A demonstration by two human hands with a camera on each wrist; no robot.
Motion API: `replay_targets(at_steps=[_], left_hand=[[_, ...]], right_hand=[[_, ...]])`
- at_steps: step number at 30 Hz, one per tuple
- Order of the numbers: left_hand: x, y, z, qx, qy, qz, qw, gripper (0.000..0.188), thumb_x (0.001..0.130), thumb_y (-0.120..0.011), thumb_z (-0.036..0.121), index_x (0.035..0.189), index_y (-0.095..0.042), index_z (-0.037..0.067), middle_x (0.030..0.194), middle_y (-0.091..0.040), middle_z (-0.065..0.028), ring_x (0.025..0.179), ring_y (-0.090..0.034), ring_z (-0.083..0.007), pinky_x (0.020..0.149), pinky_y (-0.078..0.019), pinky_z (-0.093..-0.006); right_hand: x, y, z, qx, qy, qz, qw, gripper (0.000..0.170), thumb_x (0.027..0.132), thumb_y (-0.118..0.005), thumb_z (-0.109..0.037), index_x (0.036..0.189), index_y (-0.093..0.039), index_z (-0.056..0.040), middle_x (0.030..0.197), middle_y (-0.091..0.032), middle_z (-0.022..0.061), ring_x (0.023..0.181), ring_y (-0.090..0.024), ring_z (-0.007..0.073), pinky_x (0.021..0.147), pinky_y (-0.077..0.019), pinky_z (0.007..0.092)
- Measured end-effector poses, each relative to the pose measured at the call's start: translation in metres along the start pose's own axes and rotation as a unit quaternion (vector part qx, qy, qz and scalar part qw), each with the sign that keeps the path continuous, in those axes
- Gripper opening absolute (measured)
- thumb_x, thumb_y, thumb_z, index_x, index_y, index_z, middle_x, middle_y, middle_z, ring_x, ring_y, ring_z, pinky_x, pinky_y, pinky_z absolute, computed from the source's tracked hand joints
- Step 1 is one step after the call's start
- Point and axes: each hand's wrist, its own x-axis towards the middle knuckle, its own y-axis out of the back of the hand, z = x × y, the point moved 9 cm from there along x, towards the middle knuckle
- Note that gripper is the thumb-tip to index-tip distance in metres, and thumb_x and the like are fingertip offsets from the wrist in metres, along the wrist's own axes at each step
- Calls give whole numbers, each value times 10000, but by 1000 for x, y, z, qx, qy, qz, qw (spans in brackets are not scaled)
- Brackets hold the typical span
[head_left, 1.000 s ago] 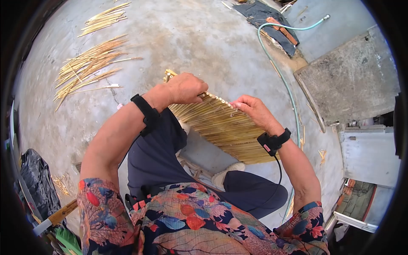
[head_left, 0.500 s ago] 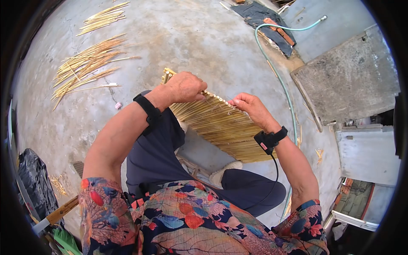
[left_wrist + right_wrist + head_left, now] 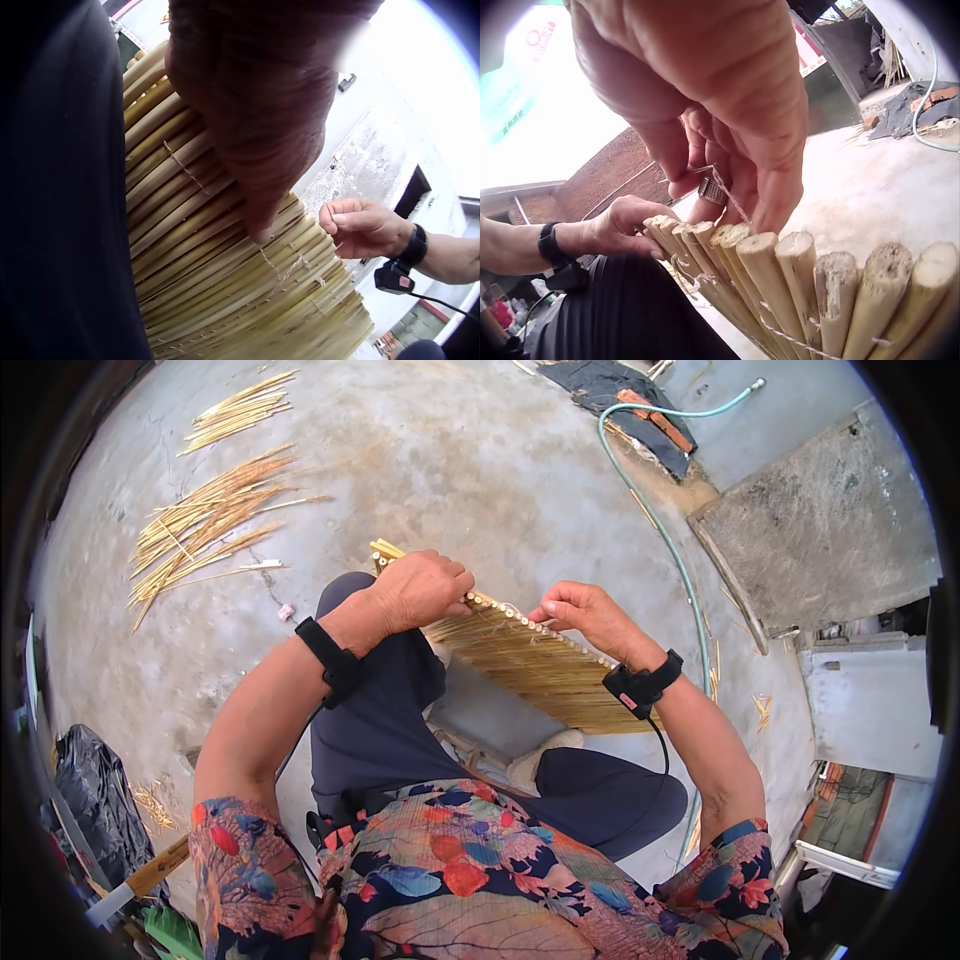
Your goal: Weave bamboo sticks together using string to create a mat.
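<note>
A mat of straw-coloured stalks [image 3: 545, 675], sewn together with string, slants over the person's lap. At its upper edge the left hand [image 3: 420, 590] grips the stalks, thumb on the near face in the left wrist view. Farther right along that edge is the right hand [image 3: 590, 618]. Close up in the right wrist view, it pinches a thin needle [image 3: 694, 172] just above the cut stalk ends [image 3: 759, 244]. A pinkish string [image 3: 733, 201] runs from the needle toward the stalks. One finger wears a metal thimble [image 3: 712, 191]. Stitches of string [image 3: 784, 334] cross the stalks.
Loose stalks [image 3: 205, 520] lie in two bundles on the concrete floor at the upper left. A green hose [image 3: 655, 525] curves along the right, near bricks [image 3: 655, 420] on black sheeting. A black plastic bag [image 3: 90, 790] stands at the lower left.
Left hand and the mat's upper edge have come slightly lower in the head view, and the mat shows more edge-on. The right hand's fingertips have shifted a little left along the edge.
</note>
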Motion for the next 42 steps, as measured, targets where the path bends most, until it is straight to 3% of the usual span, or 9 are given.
replay_targets(at_steps=[15, 24, 29, 32, 34, 37, 39, 40, 42], left_hand=[[-11, -2, 4, 53, 28, 10, 998, 227, 756, -657, 299, 765, -567, 91, 715, -590, -51, 738, -595, -247, 702, -445, -354], [12, -7, -8, 43, 36, -17, 998, 252, 769, -645, 313, 763, -553, 79, 723, -585, -74, 750, -593, -267, 712, -451, -379], [14, -5, -5, 39, 18, -2, 999, 263, 772, -641, 327, 766, -553, 79, 727, -586, -68, 759, -592, -261, 721, -449, -377], [9, -4, -6, 47, 21, 9, 999, 262, 775, -638, 331, 766, -553, 84, 726, -584, -65, 757, -588, -262, 725, -447, -373], [7, -4, -6, 49, 18, 8, 999, 260, 771, -642, 331, 765, -550, 88, 722, -578, -64, 751, -583, -262, 718, -444, -374], [0, 2, 0, 45, 7, 14, 999, 266, 765, -652, 336, 766, -573, 82, 738, -601, -63, 762, -598, -266, 705, -458, -382], [-5, 4, 2, 53, -2, 24, 998, 263, 763, -653, 336, 768, -563, 89, 729, -594, -57, 749, -595, -260, 697, -452, -374], [-8, 5, 3, 58, -6, 34, 998, 260, 761, -654, 336, 770, -554, 96, 720, -586, -52, 736, -592, -253, 689, -446, -367], [-13, 7, 6, 63, -8, 36, 997, 258, 760, -654, 336, 771, -547, 101, 717, -582, -50, 731, -591, -248, 685, -441, -362]], right_hand=[[-1, -12, -5, -13, -14, -15, 1000, 202, 945, -483, -221, 927, -568, -38, 949, -642, 73, 922, -603, 150, 815, -500, 320], [-77, 76, -75, 58, 134, 278, 949, 200, 923, -545, -208, 950, -602, -18, 747, -585, 10, 558, -499, 53, 533, -456, 210], [-263, 219, -115, 172, 302, 488, 800, 220, 928, -540, -153, 1086, -548, 1, 723, -472, -19, 541, -357, 36, 509, -337, 197], [-460, 370, -89, 189, 407, 600, 663, 205, 921, -506, -57, 1081, -513, 70, 738, -459, 41, 553, -354, 104, 866, -487, 322], [-597, 444, -90, 189, 506, 538, 647, 172, 932, -462, -44, 1045, -516, 74, 713, -439, 58, 558, -362, 134, 1076, -358, 433], [-668, 393, -124, -29, 436, 644, 628, 175, 951, -442, -100, 1015, -558, 13, 811, -577, 75, 723, -592, 128, 861, -494, 319], [-645, 281, -179, -573, -56, 792, 203, 386, 757, -726, -392, 825, -568, -46, 697, -570, 165, 586, -545, 275, 550, -497, 412], [-663, 292, -179, -571, -58, 792, 206, 386, 757, -726, -392, 825, -568, -46, 697, -570, 165, 586, -545, 275, 550, -497, 412], [-746, 341, -153, -289, 261, 854, 346, 316, 780, -701, -295, 791, -558, -14, 689, -554, 128, 588, -536, 244, 544, -498, 370]])
